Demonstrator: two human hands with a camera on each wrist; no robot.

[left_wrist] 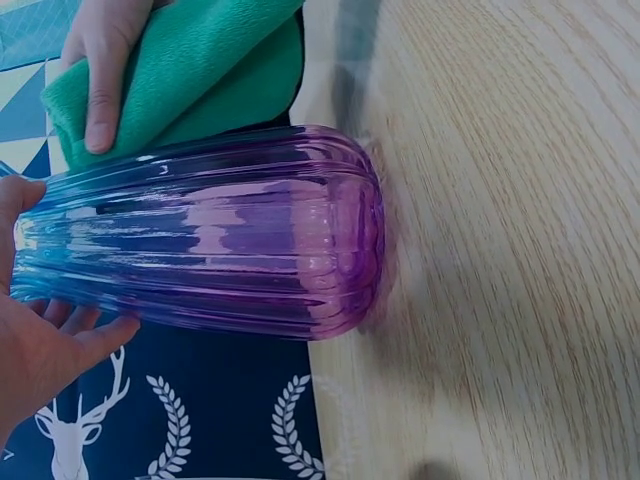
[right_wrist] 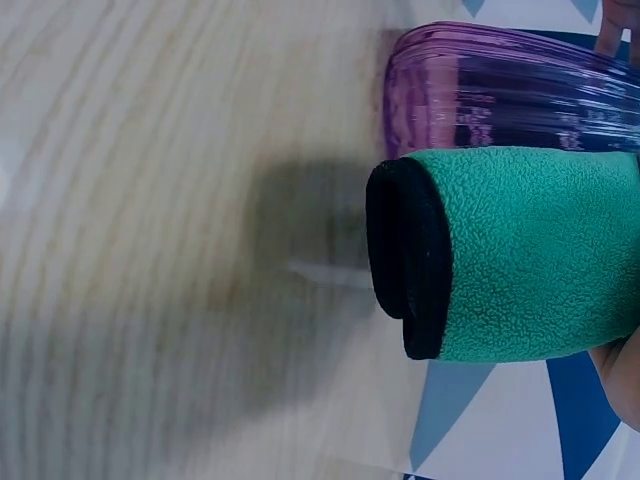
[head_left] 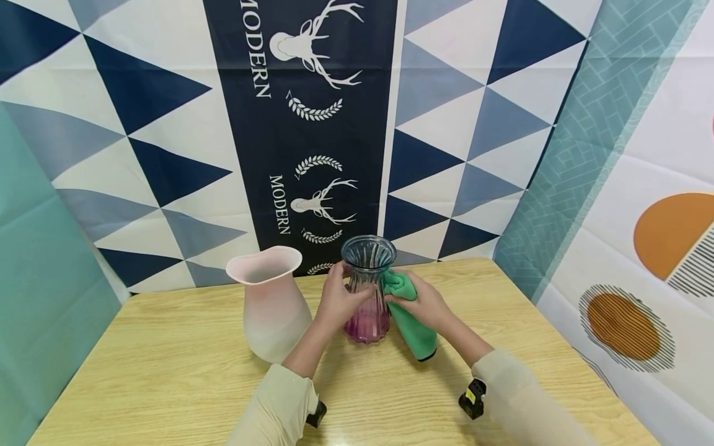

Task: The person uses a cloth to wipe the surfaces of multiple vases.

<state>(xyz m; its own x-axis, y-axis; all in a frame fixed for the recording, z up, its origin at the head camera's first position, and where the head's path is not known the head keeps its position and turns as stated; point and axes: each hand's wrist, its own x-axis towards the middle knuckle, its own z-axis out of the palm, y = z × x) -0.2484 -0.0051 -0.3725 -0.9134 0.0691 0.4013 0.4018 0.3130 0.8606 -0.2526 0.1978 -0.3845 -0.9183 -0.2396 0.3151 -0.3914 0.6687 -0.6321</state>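
Two vases stand on the one wooden surface (head_left: 167, 371): one ribbed glass vase (head_left: 367, 296), purple at the base, and one frosted pink vase (head_left: 273, 310). There is one green cloth (head_left: 413, 316) with a black edge. Two hands are in view, the left hand (head_left: 337, 303) and the right hand (head_left: 426, 305), each wrist bearing one small black device

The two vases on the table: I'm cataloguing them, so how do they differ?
The ribbed glass vase is see-through, blue at the top fading to purple; the frosted vase is opaque, pink fading to white. The glass vase is slimmer, the frosted vase wider-bodied. The hands hold only the glass vase, a green cloth against it; the frosted vase stands untouched. Both stand upright with flared rims.
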